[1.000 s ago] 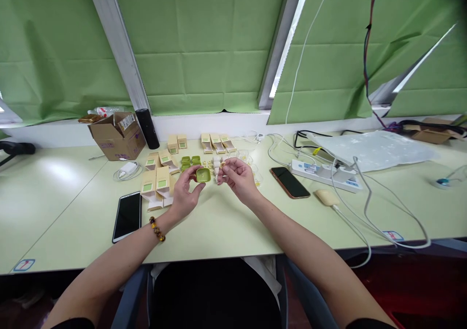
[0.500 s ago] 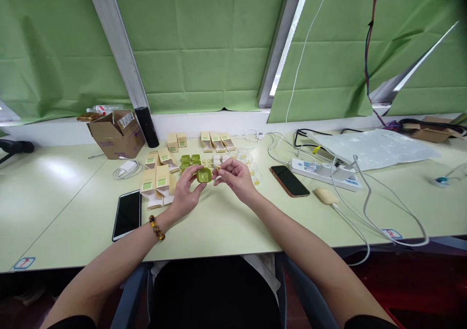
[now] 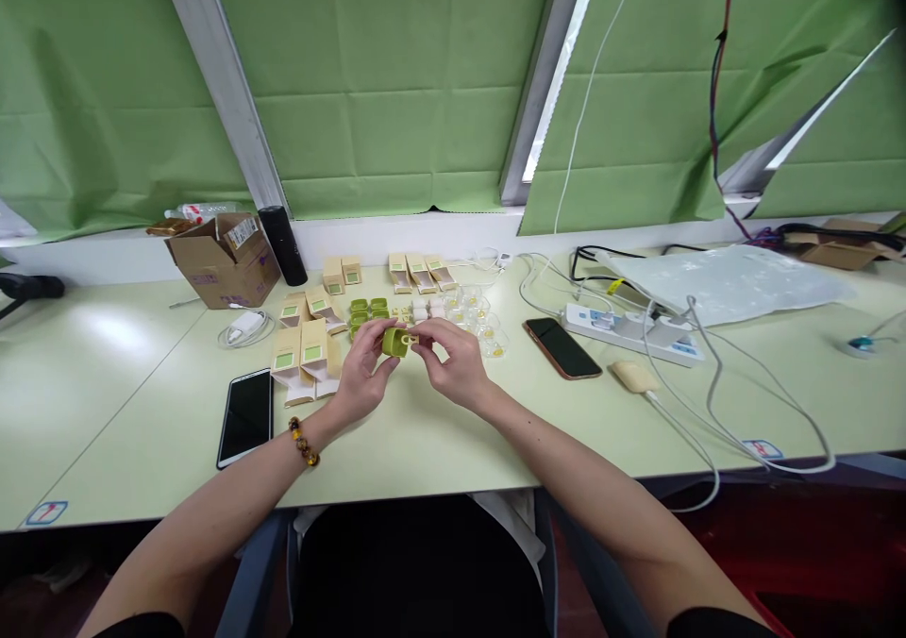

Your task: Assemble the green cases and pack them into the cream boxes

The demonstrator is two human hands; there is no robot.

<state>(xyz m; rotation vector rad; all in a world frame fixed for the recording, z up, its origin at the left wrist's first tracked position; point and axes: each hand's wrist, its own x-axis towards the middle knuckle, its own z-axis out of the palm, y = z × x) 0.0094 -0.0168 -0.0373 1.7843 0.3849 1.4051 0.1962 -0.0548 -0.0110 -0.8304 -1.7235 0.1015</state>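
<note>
My left hand point(image 3: 363, 371) grips a small square green cup point(image 3: 394, 342) between thumb and fingers, tilted so that its side shows. At the cup's right side, my right hand point(image 3: 451, 362) pinches a small pale yellow piece point(image 3: 409, 340) against it; whether the two are joined I cannot tell. Several more green cups point(image 3: 360, 307) stand in rows just beyond my left hand. Behind my right hand lie white rolls point(image 3: 427, 309) and clear plastic pieces with yellow centres point(image 3: 488, 332).
Beige window boxes point(image 3: 315, 344) stand left and behind. A phone point(image 3: 245, 418) lies at left, another phone point(image 3: 562, 347) at right beside a power strip point(image 3: 632, 332) with loose white cables. A brown carton point(image 3: 225, 265) and a black cylinder point(image 3: 283, 246) stand at the back left.
My right hand has moved in to the cup, bringing the pale yellow piece against its side. The cup has turned from facing me to showing its side.
</note>
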